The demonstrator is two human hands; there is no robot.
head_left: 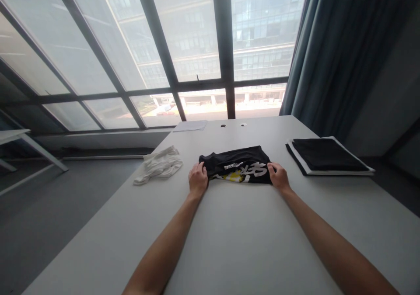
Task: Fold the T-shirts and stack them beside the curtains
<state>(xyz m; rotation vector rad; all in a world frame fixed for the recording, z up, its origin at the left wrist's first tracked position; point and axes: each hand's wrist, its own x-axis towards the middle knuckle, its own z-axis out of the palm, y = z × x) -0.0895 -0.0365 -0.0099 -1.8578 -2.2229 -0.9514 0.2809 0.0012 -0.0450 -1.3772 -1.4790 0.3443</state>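
A black garment (234, 164) with white lettering and a yellow print lies folded into a wide strip on the white table (236, 238). At its left end, my left hand (198, 178) is closed with the fingers over the cloth edge. The opposite end is pinched in my right hand (278, 175), thumb and fingers pressed together on the fabric. The print reads upside down from here. Whether the garment is a T-shirt cannot be made out in its folded form.
A crumpled white cloth (160, 164) lies near the table's left edge. On the right, a stack of folded black and white cloths (330, 155) sits by the edge. Paper sheets (190, 126) and two round cable holes are at the far end, before the windows and a dark curtain (323, 59).
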